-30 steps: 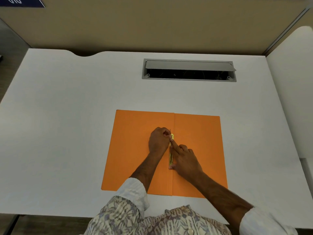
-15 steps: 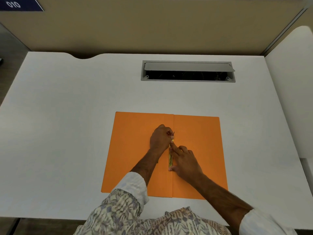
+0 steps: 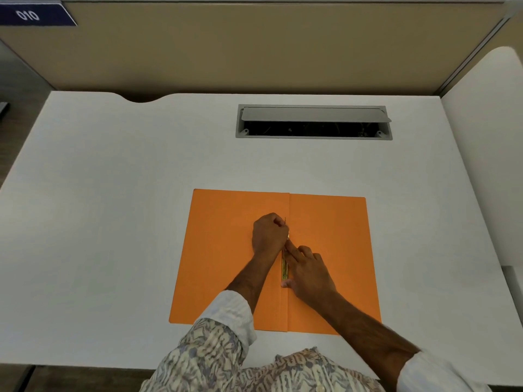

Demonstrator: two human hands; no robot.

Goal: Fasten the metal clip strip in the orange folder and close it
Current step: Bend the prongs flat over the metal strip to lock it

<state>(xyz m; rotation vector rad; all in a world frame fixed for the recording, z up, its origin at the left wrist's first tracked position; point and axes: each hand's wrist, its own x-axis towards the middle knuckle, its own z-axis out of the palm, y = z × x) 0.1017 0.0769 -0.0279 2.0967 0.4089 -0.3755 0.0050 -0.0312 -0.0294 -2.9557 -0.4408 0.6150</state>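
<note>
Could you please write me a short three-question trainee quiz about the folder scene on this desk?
1. True or false: the orange folder lies open on the white desk.
2. Which hand presses fingers along the metal clip strip: A left hand, B right hand?
3. Fill in: the strip runs along the folder's centre ____.

Key: 1 true; 2 B; 3 fold.

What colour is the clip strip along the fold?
Gold-yellow metal, seen in the head view: clip strip.
</note>
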